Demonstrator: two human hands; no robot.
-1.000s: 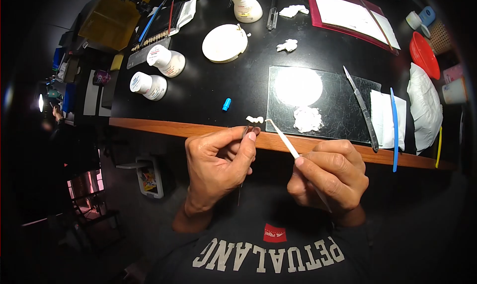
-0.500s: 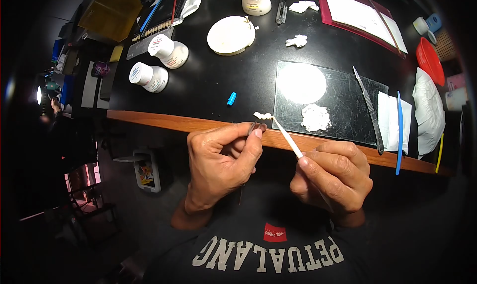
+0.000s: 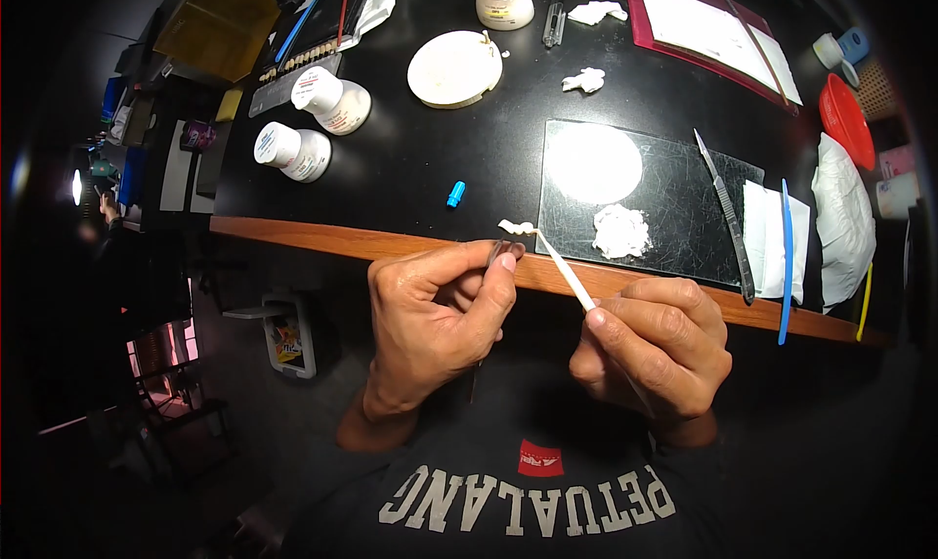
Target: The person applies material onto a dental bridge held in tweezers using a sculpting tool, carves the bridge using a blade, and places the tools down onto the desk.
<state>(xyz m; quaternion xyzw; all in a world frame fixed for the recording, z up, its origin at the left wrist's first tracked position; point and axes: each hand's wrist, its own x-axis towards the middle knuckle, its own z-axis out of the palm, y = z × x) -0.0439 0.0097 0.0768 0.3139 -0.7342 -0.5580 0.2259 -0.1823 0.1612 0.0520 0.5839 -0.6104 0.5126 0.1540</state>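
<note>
My left hand point(image 3: 440, 305) pinches a slender metal tool, perhaps tweezers point(image 3: 499, 253), mostly hidden by the fingers. At its tip sits a small white row of tooth-shaped pieces point(image 3: 514, 228), like a dental bridge. My right hand point(image 3: 660, 344) is closed in a pen grip round a thin white-tapered brush point(image 3: 569, 275). The brush's fine point meets the right end of the tooth row, or lies very close to it. Both hands are just off the table's wooden edge. Beyond them, white powder or paste point(image 3: 621, 232) lies on a scratched glass slab point(image 3: 674, 193).
A blue cap point(image 3: 455, 194) lies left of the slab. White bottles point(image 3: 293, 152) and a round cream dish point(image 3: 451, 70) stand farther back. A scalpel-like knife point(image 3: 725, 212), a blue stick point(image 3: 786, 266) and white tissue point(image 3: 842, 222) are at right. Another person's hand point(image 3: 107, 205) shows far left.
</note>
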